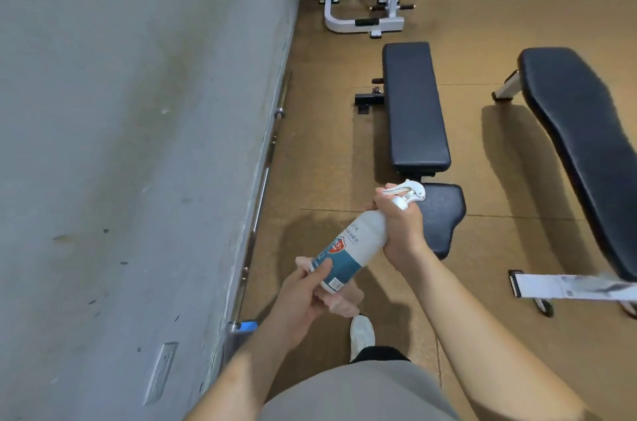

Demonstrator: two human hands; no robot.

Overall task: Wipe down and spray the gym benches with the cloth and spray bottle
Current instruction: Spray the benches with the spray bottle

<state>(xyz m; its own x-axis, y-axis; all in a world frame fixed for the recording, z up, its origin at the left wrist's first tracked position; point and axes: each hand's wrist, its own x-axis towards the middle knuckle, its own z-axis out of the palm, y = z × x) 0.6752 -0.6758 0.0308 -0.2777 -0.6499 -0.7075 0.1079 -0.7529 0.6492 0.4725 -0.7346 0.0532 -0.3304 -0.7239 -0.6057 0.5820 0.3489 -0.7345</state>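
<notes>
The white plastic spray bottle [348,248] with a teal label sits at lower centre of the frame. It is tilted, with the white trigger head toward the upper right and the base toward the lower left. My right hand [401,227] grips the neck just below the trigger head, fingers wrapped round it. My left hand [303,298] holds the base, with the thumb laid on the label and the other fingers curled underneath. This hand also pins a crumpled pale pink cloth [341,305] against the underside of the bottle.

At centre frame, beyond the bottle, stands a black padded flat bench [413,110]; its separate seat pad lies behind my right hand. A second black padded bench [582,151] occupies the right edge. A steel barbell [262,186] lies on the brown floor [327,144] along the grey wall [138,110] at left.
</notes>
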